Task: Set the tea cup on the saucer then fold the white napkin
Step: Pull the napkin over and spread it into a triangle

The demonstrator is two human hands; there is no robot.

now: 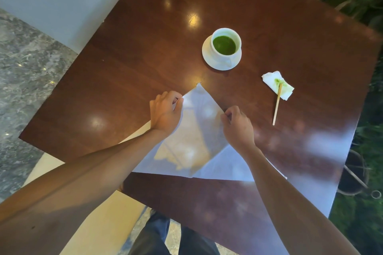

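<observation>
A white tea cup holding green tea stands on a white saucer at the table's middle, beyond my hands. The white napkin lies on the near part of the table, partly folded, with one pointed corner toward the cup. My left hand pinches its left edge. My right hand pinches its right edge. Both hands hold the upper layer a little off the table.
The dark wooden table is square and glossy. A crumpled tissue stained green lies right of the cup, with a wooden stir stick across it. Pale chairs stand at the far left and far right; plants lie off the table's right edge.
</observation>
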